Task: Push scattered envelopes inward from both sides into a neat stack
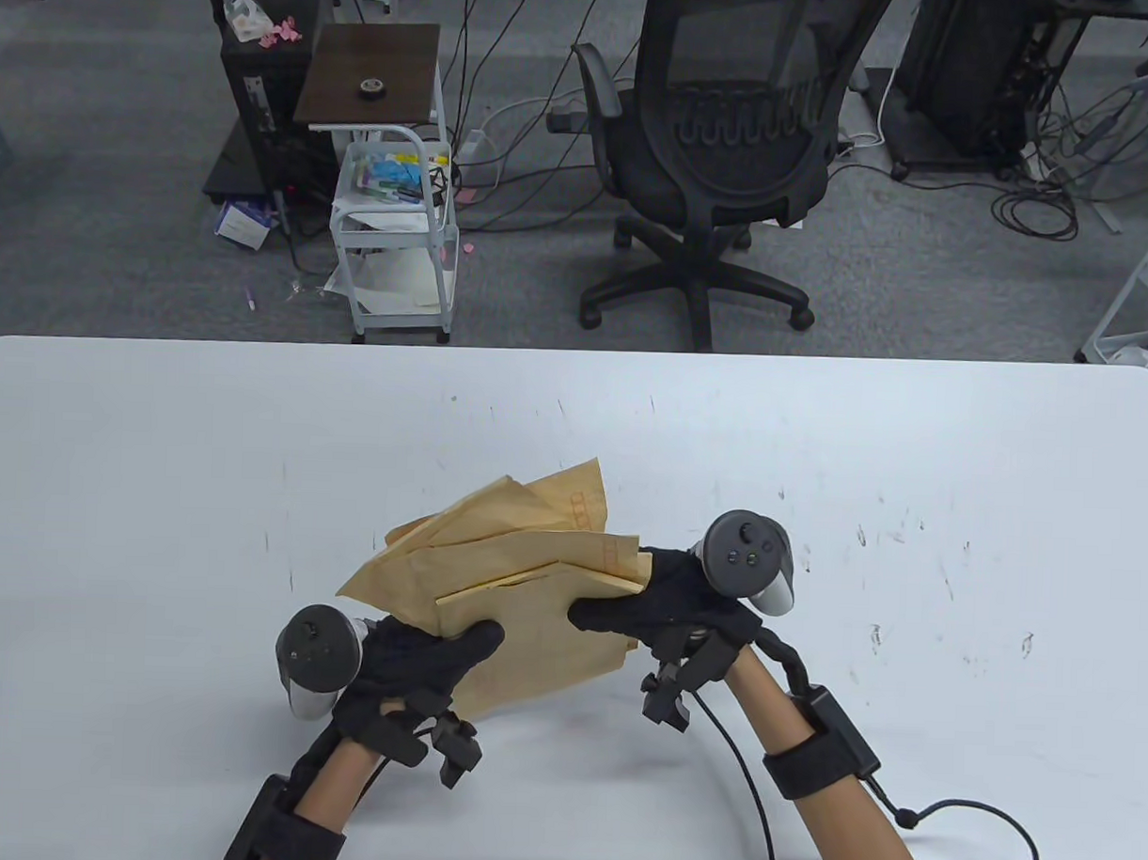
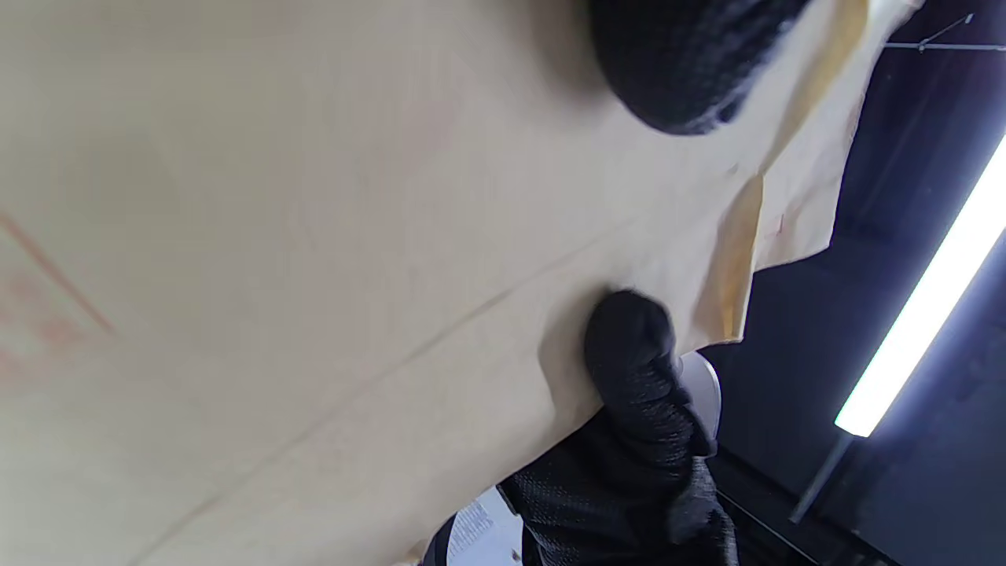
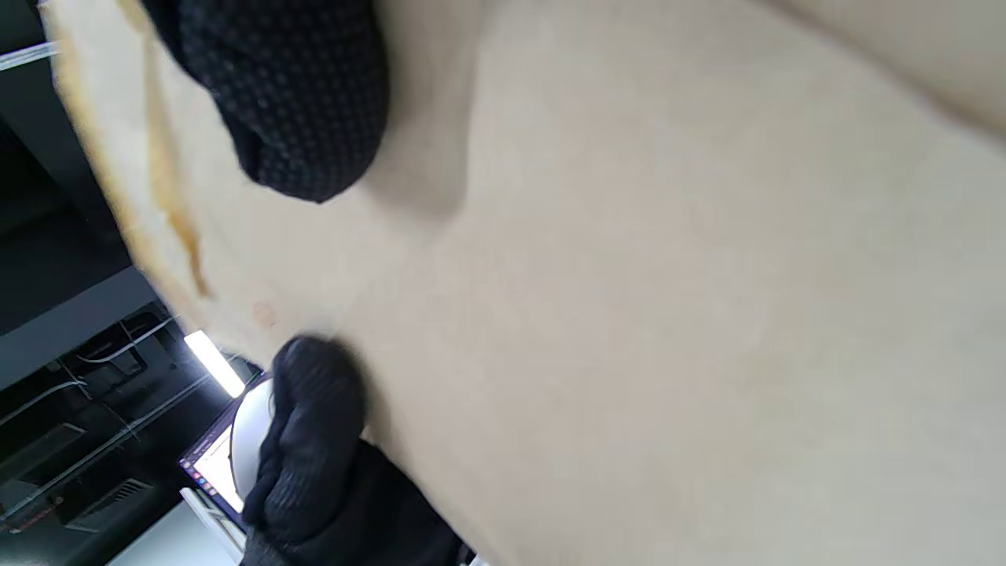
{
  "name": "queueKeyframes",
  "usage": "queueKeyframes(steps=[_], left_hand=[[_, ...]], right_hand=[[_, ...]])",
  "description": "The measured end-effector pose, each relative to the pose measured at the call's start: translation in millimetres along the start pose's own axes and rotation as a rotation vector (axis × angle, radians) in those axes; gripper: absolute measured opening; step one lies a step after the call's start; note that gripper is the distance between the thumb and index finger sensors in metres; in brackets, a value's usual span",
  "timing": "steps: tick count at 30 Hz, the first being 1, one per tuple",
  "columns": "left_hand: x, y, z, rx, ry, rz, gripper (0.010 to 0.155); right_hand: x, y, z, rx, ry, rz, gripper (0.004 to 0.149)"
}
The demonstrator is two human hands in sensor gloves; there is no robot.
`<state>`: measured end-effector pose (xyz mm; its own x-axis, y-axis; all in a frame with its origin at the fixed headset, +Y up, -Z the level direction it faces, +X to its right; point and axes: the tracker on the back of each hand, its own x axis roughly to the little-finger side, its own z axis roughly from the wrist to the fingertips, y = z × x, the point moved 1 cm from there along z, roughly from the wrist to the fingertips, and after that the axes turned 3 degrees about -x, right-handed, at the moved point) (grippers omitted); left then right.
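Note:
A loose bundle of several tan envelopes (image 1: 522, 579) is held between both hands above the white table (image 1: 158, 491), tilted, with corners fanning out to the back. My left hand (image 1: 416, 655) grips the bundle's near left edge, thumb on top. My right hand (image 1: 657, 597) grips its right edge, thumb on top. In the left wrist view the envelopes (image 2: 314, 275) fill the frame, with a gloved thumb (image 2: 684, 63) pressed on them and the other hand's finger (image 2: 629, 354) at the edge. In the right wrist view the envelopes (image 3: 668, 299) fill the frame under a gloved thumb (image 3: 299, 102).
The table's far edge (image 1: 577, 353) runs behind the bundle. Beyond it stand a black office chair (image 1: 725, 144) and a white cart (image 1: 393, 226) on the grey floor. A cable (image 1: 983, 830) trails from my right wrist onto the table.

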<state>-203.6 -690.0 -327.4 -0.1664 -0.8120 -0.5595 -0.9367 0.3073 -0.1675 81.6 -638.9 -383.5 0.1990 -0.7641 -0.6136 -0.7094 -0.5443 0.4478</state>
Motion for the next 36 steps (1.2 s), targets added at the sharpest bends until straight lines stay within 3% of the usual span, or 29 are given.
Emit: queueKeyframes(steps=[3,5,7,11,14,15,17,19,20,21,23,26,28,31,34,36], left_hand=[[-5,20,0,-0.118,-0.006,-0.136,0.075],[-1,24,-1,-0.174,0.015,-0.198,0.066],[5,18,-3,-0.167,0.014,-0.166,0.06],[2,12,-1,-0.185,0.016,-0.149,0.049],[-3,15,4,-0.023,0.056,0.032,0.047],[-2,16,5,0.084,0.057,0.048,0.049],[2,20,5,0.175,0.075,0.049,0.057],[16,28,0,0.139,0.105,0.054,0.066],[22,29,-2,0.101,0.119,0.053,0.063],[29,30,-4,0.066,0.133,0.069,0.06],[40,24,-7,0.082,0.158,0.129,0.055],[48,2,-8,0.24,0.225,0.239,0.072],[45,-7,-4,0.305,0.213,0.291,0.07],[51,-11,-3,0.411,0.288,0.33,0.075],[58,-1,-8,0.328,0.309,0.487,0.07],[56,6,-9,0.261,0.278,0.544,0.058]], right_hand=[[-20,-21,-5,-0.012,0.057,-0.222,0.046],[-33,-26,-10,0.004,0.077,-0.373,0.053],[-35,-21,-13,0.001,0.061,-0.355,0.054],[-20,-19,-23,0.13,0.077,-0.304,0.054],[-34,-31,-18,0.018,0.079,-0.347,0.045],[-44,-37,-15,-0.053,0.092,-0.409,0.045],[-57,-45,-8,-0.193,0.144,-0.482,0.045],[-70,-52,1,-0.228,0.199,-0.64,0.044],[-72,-51,5,-0.272,0.233,-0.686,0.044],[-70,-44,10,-0.414,0.366,-0.771,0.045],[-63,-29,14,-0.473,0.389,-0.878,0.047],[-34,0,20,-0.539,0.404,-0.912,0.048],[-15,11,23,-0.545,0.404,-0.902,0.044],[-8,7,23,-0.524,0.401,-0.867,0.043],[-12,-5,22,-0.511,0.39,-0.787,0.042],[-15,-13,22,-0.491,0.381,-0.765,0.043]])
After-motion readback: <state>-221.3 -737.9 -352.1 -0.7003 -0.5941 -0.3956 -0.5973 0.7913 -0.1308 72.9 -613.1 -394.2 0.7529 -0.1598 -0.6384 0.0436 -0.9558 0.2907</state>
